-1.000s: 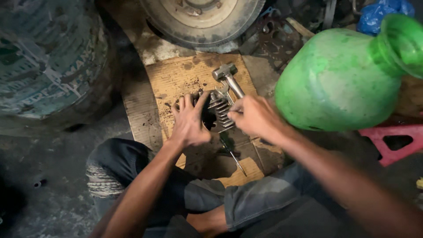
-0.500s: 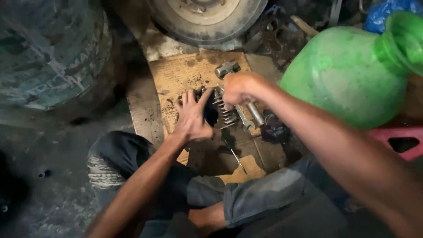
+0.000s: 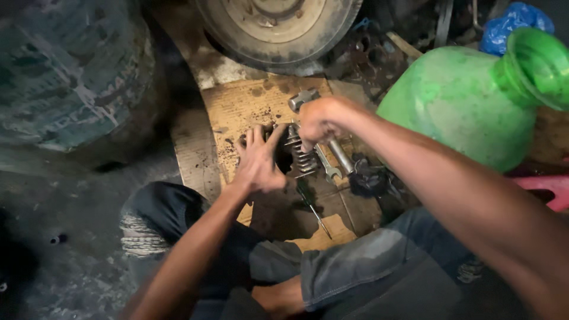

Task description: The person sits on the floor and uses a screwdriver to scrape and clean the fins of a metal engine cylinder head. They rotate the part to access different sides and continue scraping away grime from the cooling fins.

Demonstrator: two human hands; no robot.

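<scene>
A finned metal engine part (image 3: 299,157) lies on a stained cardboard sheet (image 3: 237,106) between my knees. My left hand (image 3: 258,160) lies flat against its dark left side, fingers spread. My right hand (image 3: 320,118) is closed in a fist over the top end of the part; what sits inside the fist is hidden. A hammer (image 3: 303,98) lies just behind the right hand, its handle running down to the right. A wrench (image 3: 327,168) and a screwdriver (image 3: 312,207) lie beside and below the part.
A large green plastic jug (image 3: 468,101) stands at the right, close to my right forearm. A worn tyre (image 3: 65,71) fills the left, a wheel (image 3: 278,29) the top. A dark rag (image 3: 368,178) and a pink stool (image 3: 548,189) are at the right.
My right hand has moved from the right side of the finned part up to its top end and closed there. The left hand has stayed pressed on the part.
</scene>
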